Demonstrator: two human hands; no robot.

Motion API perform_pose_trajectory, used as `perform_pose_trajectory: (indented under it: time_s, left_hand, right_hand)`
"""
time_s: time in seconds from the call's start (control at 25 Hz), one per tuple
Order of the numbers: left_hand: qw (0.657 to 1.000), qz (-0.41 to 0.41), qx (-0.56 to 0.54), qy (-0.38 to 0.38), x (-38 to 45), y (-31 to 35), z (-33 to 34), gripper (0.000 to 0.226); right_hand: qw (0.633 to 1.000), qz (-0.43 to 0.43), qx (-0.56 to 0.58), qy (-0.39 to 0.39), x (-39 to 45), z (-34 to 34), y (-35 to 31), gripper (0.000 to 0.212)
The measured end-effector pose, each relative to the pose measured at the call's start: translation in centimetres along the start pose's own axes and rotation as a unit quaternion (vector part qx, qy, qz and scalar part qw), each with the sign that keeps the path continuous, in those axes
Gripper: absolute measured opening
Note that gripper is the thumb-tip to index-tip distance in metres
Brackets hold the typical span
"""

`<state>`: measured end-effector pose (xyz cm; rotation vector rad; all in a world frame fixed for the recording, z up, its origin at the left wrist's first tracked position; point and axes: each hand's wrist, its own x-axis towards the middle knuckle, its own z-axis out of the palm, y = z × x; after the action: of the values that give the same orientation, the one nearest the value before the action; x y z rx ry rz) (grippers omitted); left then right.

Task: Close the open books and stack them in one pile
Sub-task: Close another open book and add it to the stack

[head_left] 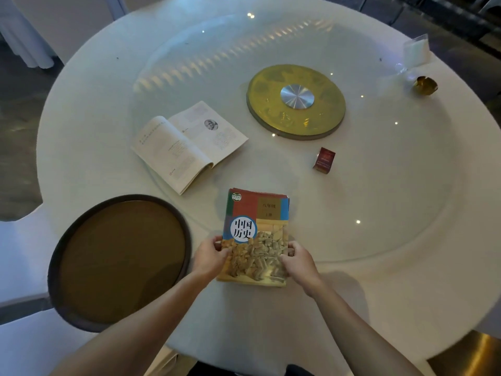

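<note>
A closed book (256,226) with a colourful cover lies flat near the front edge of the round white table (379,280); page edges at its far end hint at another book beneath it. My left hand (210,256) grips its near left edge and my right hand (299,260) grips its near right edge. Farther back and to the left, an open book (187,145) lies face up with its white pages spread, apart from both hands.
A round dark tray (119,261) with a brown inside overhangs the table edge at the left. A gold turntable hub (296,100) sits in the middle of the glass disc. A small red box (324,160) stands right of the books. A gold ornament (425,85) sits far right.
</note>
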<state>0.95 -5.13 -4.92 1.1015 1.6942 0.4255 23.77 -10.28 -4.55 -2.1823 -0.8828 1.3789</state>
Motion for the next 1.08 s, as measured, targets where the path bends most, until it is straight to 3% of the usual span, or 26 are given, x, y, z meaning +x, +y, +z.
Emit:
perform_pose_trajectory:
  time_s: [0.16, 0.32, 0.56, 0.8, 0.88, 1.08]
  left_hand:
    - [0.994, 0.048, 0.101, 0.004, 0.3, -0.1, 0.0, 0.034]
    - [0.998, -0.008, 0.063, -0.029, 1.6, 0.1, -0.2, 0.022]
    - [0.997, -0.041, 0.002, -0.062, 2.6, 0.9, 0.1, 0.031]
    - [0.996, -0.041, 0.009, -0.085, 3.3, 1.4, 0.1, 0.029]
    - [0.994, -0.041, 0.037, -0.094, 3.4, 1.7, 0.3, 0.03]
    - [0.997, -0.027, 0.048, -0.051, 4.4, 2.7, 0.9, 0.036]
  right_hand:
    - [0.988, -0.016, -0.145, 0.051, 0.5, 0.3, 0.1, 0.024]
    - [0.993, 0.008, -0.108, 0.056, 1.7, 0.4, -0.4, 0.024]
    - [0.998, 0.042, -0.012, 0.044, 3.4, 0.9, -1.8, 0.018]
    - [0.996, -0.017, -0.046, 0.068, 4.2, 0.9, -2.3, 0.017]
    - [0.997, -0.039, -0.042, 0.058, 4.4, 0.8, -2.6, 0.027]
    - [0.997, -0.003, -0.056, 0.056, 5.2, 0.4, -3.0, 0.021]
